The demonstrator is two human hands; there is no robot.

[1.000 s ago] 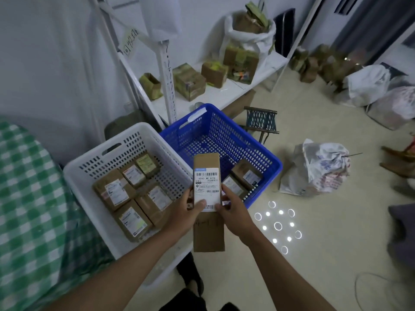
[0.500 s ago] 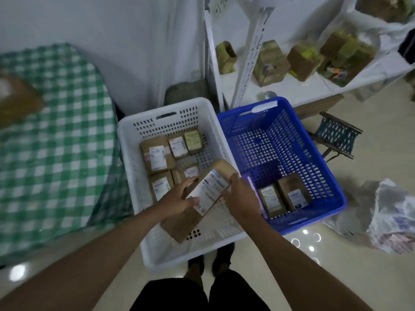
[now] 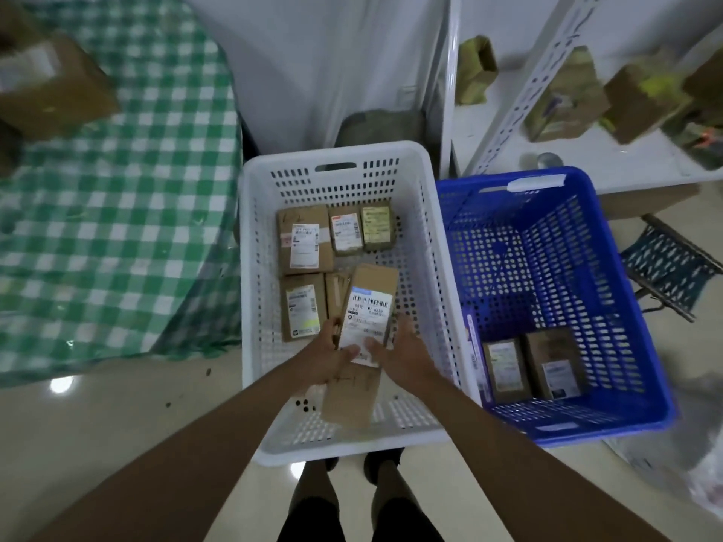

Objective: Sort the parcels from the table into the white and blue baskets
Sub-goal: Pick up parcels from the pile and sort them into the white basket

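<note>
A long brown parcel (image 3: 371, 285) with a white barcode label hangs slightly tilted inside the white basket (image 3: 255, 267). My left hand (image 3: 328, 359) holds its left side with the thumb on the label. My right hand (image 3: 405, 356) holds the right side, thumb on the label's lower corner. Several labelled parcels (image 3: 304, 240) lie flat on the white basket's floor behind it. The blue basket (image 3: 469, 183) stands touching on the right with two brown parcels (image 3: 532, 367) at its near end. Another brown parcel (image 3: 51, 84) lies blurred on the green checked table (image 3: 117, 197) at the left.
A white metal shelf (image 3: 610, 166) with several taped boxes stands behind the blue basket. A small folding stool (image 3: 665, 264) is at the right and a pale bag (image 3: 673, 459) at the lower right. My feet (image 3: 352, 467) stand just in front of the white basket.
The parcel has gone from above the blue basket leftward and down into the white basket, both hands still on it. My view swung left, bringing the table in.
</note>
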